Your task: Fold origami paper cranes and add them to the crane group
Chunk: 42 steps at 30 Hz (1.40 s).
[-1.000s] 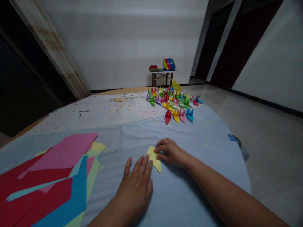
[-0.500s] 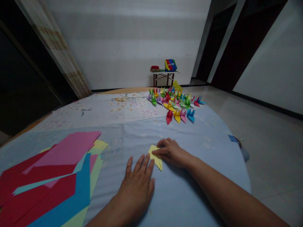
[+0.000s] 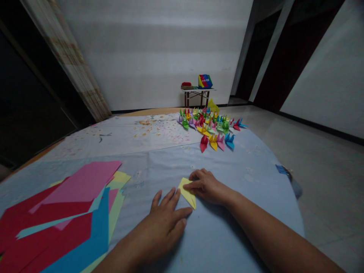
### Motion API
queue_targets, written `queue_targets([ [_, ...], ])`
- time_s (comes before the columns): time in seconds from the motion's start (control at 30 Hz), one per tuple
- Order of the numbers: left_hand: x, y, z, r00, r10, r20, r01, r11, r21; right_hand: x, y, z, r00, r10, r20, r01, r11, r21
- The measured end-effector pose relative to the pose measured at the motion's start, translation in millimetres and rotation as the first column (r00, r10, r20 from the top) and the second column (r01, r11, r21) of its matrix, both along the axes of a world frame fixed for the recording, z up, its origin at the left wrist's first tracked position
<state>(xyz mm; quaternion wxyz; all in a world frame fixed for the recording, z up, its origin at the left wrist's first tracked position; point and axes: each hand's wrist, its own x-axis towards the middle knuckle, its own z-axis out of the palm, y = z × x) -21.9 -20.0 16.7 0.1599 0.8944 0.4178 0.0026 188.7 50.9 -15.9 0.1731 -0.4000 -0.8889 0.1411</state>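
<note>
Note that the folded yellow paper (image 3: 187,191) lies flat on the table (image 3: 227,227), long axis far-left to near-right, between your hands: the right hand (image 3: 206,185) curls onto its right edge, pinching or merely pressing, while the left hand (image 3: 166,218) rests flat and unclenched just beside it.

The bright box (image 3: 205,81) on the little table (image 3: 198,90) at 12 o'clock has white marks, too small to read; no other words
</note>
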Motion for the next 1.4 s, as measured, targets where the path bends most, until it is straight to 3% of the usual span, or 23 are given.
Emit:
queue_targets([
  [0.1,4,4,-8.8,0.991,0.104,0.087,-0.118,0.977,0.178,0,0,1.3,1.000,0.005,-0.017,-0.005,1.000,-0.004],
  [0.2,11,5,-19.9,0.991,0.083,0.103,-0.108,0.957,0.268,0,0,2.3,0.999,0.015,-0.049,-0.017,1.000,-0.024],
  [0.43,15,9,-24.1,0.976,0.085,0.199,-0.140,0.950,0.278,4,2,4.1,0.977,-0.161,-0.142,0.147,0.983,-0.109],
  [0.57,15,14,-27.9,0.932,0.133,0.336,-0.221,0.945,0.240,0,0,3.5,0.982,-0.160,-0.102,0.150,0.984,-0.097],
  [0.67,15,19,-34.0,0.845,0.242,0.476,-0.351,0.924,0.154,-4,-1,2.1,0.970,-0.178,-0.165,0.156,0.978,-0.135],
  [0.8,15,27,-39.0,0.617,0.455,0.643,-0.500,0.857,-0.127,-10,-1,-1.2,0.900,-0.206,-0.384,0.054,0.927,-0.371],
  [0.87,16,31,-38.2,0.487,0.529,0.695,-0.463,0.831,-0.308,-14,-1,-1.7,0.823,-0.259,-0.506,-0.035,0.865,-0.500],
  [0.93,17,33,-35.5,0.400,0.567,0.720,-0.351,0.820,-0.452,-17,-1,-0.7,0.733,-0.317,-0.602,-0.114,0.815,-0.568],
  [1.07,21,33,-28.7,0.320,0.593,0.739,-0.174,0.803,-0.570,-21,-3,3.1,0.607,-0.372,-0.702,-0.259,0.742,-0.618],
  [1.17,24,32,-25.6,0.265,0.631,0.729,-0.166,0.775,-0.610,-22,-4,4.5,0.573,-0.388,-0.722,-0.306,0.716,-0.628],
  [1.4,26,31,-25.2,0.216,0.664,0.716,-0.162,0.747,-0.644,-22,-6,3.8,0.556,-0.413,-0.721,-0.360,0.663,-0.656],
])
